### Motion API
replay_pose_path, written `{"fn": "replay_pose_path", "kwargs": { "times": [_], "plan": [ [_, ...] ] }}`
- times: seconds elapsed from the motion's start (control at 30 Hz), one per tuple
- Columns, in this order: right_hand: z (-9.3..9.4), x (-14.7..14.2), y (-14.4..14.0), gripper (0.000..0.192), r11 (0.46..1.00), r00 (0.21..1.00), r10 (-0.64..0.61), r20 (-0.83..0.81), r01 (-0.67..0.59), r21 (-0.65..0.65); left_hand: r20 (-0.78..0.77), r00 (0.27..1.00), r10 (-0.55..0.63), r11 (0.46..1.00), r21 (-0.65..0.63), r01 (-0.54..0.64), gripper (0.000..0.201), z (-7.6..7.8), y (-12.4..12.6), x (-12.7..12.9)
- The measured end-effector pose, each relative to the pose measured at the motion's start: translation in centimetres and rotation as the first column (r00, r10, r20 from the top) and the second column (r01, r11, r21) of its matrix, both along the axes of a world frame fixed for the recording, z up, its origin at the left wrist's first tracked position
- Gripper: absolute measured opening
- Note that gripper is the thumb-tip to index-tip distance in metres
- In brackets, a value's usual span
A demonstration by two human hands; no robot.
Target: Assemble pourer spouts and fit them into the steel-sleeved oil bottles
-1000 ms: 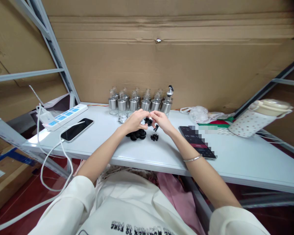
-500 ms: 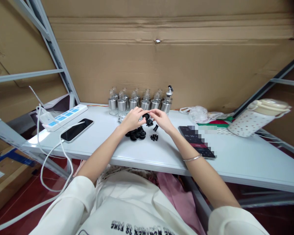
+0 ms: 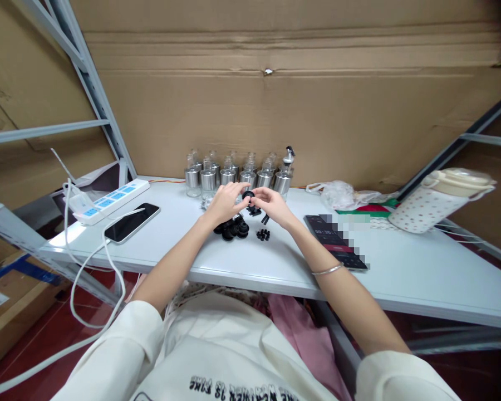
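Note:
Between my two hands is a small round black ring-shaped part [image 3: 247, 195], its exact kind too small to make out. My left hand [image 3: 227, 200] pinches it from the left, and the fingertips of my right hand [image 3: 271, 204] close on its right side. Just below my left hand lies a pile of round black parts [image 3: 232, 228]. To its right sit a cluster of small black pieces [image 3: 263, 234] and a few slim black pieces [image 3: 265, 219]. More black parts [image 3: 254, 211] lie partly hidden under my fingers.
Several glass bottles with metal sleeves [image 3: 227, 177] stand in rows behind my hands, one with a pourer spout [image 3: 289, 156]. A power strip [image 3: 112, 200] and phone [image 3: 132, 223] lie left. On the right are a tablet-like timer [image 3: 332, 239], plastic bag [image 3: 336, 195] and spotted flask [image 3: 426, 203].
The fingers of both hands have shifted slightly around the black ring-shaped part, which has tilted and sits a little lower. My arms have hardly moved.

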State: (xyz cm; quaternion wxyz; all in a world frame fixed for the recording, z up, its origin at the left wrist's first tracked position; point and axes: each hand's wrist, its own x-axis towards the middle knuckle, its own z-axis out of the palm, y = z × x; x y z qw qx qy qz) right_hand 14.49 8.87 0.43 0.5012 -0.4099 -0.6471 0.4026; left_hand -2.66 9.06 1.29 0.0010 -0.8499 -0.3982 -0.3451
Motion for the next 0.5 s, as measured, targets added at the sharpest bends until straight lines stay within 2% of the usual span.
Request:
{"fn": "replay_pose_path", "kwargs": {
  "times": [0.23, 0.5],
  "plan": [
    [-0.06, -0.12, 0.03, 0.020, 1.000, 1.000, 0.013, -0.025, -0.013, 0.003, -0.025, 0.999, 0.028, 0.999, -0.041, -0.029, 0.015, -0.03, -0.05, -0.10],
    [0.02, -0.25, -0.34, 0.023, 0.997, 0.996, 0.072, -0.055, -0.073, -0.015, -0.095, 0.994, 0.055, 0.992, -0.112, -0.066, 0.017, 0.30, -0.15, -0.11]
  ]
}}
